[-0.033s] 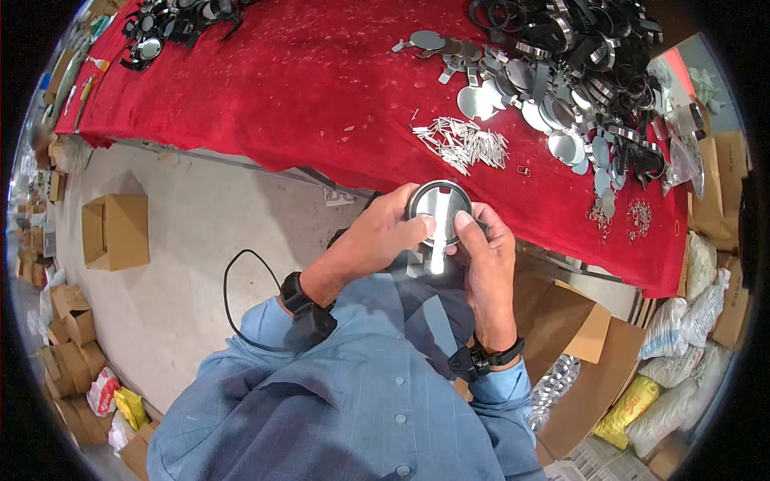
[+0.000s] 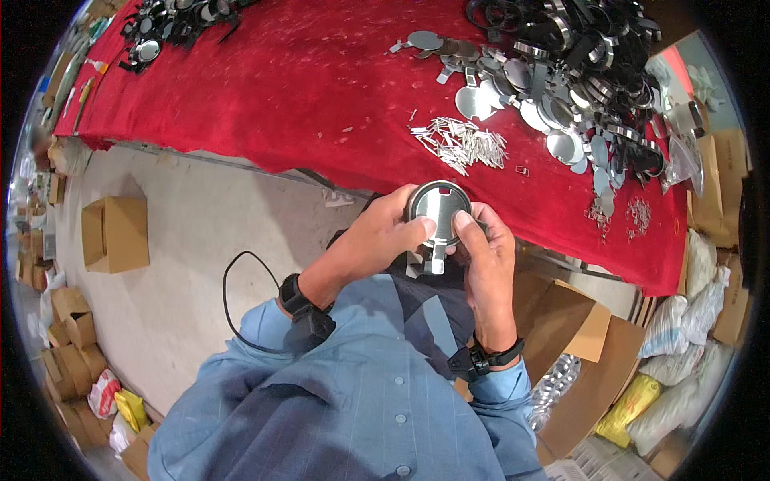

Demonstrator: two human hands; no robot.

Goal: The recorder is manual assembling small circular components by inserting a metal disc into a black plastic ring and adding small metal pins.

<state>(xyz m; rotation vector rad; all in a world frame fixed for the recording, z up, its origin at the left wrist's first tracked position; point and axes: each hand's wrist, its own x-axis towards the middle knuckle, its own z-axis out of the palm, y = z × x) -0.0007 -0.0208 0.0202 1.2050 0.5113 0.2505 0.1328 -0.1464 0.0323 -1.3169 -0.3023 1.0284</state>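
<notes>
Both my hands hold a round silver metal disc [image 2: 435,207] with a black ring around its rim, just off the table's front edge. A flat metal tab [image 2: 438,258] sticks out from it toward me. My left hand [image 2: 395,228] grips its left side, the thumb pressed on the disc's face. My right hand [image 2: 487,247] grips the right side, with its thumb at the ring's inner edge. The fingers underneath are mostly hidden. Beyond my hands, a pile of thin silver pins [image 2: 461,144] lies on the red cloth [image 2: 305,104].
Flat metal discs with tabs [image 2: 565,146] and black-banded rings [image 2: 593,48] heap up at the right. Small wire clips [image 2: 638,216] lie near the right edge. More black parts [image 2: 172,24] sit far left. An open carton [image 2: 589,353] stands by my right arm, another [image 2: 116,234] on the floor.
The bright glare on the metal disc and its tab has faded. My hands keep the same hold.
</notes>
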